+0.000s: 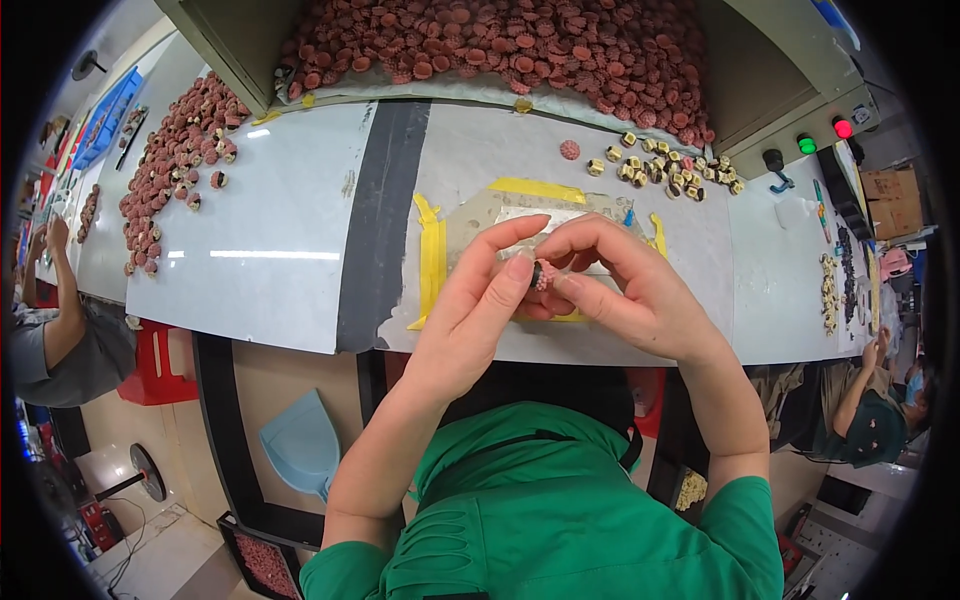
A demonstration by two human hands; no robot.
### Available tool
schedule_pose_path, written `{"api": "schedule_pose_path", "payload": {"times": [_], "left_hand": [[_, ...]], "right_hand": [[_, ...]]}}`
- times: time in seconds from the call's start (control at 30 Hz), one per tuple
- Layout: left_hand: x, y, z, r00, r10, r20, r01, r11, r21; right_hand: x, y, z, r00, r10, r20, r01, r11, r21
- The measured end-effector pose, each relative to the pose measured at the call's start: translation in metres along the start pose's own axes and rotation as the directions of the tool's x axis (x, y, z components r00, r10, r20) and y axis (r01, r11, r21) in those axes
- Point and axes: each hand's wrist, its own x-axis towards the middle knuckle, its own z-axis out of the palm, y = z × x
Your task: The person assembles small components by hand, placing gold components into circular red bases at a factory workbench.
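Over the worktable, my left hand (pixel 478 300) and my right hand (pixel 625 290) meet, fingertips pinched round one small pink bumpy cup-like piece (pixel 545 274). A dark part shows on its left side, next to my left thumb. My fingers partly cover the piece, so its far side is hidden. Beneath my hands lies a clear plate (pixel 470 220) edged with yellow tape (pixel 535 188). Beyond them are several small cream-and-black blocks (pixel 655 165) and a single pink bumpy piece (pixel 570 150).
A heap of hollow pink bumpy cups (pixel 500 45) fills the bay at the back. Pink pieces with cream-and-dark insides (pixel 185 150) are piled at the left. Green and red lights (pixel 807 145) glow at right. People sit at both sides; a blue dustpan (pixel 303 440) is below.
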Motion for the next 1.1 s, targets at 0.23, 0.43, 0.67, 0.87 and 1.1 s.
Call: {"api": "schedule_pose_path", "payload": {"times": [0.23,0.43,0.67,0.87,1.1], "left_hand": [[0.003,0.002,0.003,1.000,0.014,0.009,-0.014,1.000,-0.005],[0.004,0.006,0.002,0.999,-0.043,-0.023,0.043,0.999,0.025],[0.011,0.080,-0.102,0.866,0.500,-0.026,0.123,-0.163,0.979],[0.031,0.106,-0.142,0.769,0.592,0.242,0.188,-0.571,0.799],[0.130,0.033,-0.013,0.834,0.296,0.466,-0.463,-0.086,0.882]], "right_hand": [[0.002,0.005,0.002,0.999,-0.054,-0.007,0.054,0.997,0.063],[-0.001,0.004,0.002,0.999,-0.031,-0.034,0.031,0.999,-0.027],[-0.024,0.031,-0.057,0.963,-0.142,-0.228,-0.007,0.836,-0.549],[-0.023,0.051,-0.097,0.936,-0.163,-0.313,-0.071,0.781,-0.621],[0.029,0.054,-0.080,0.924,-0.362,-0.126,0.137,0.619,-0.773]]}}
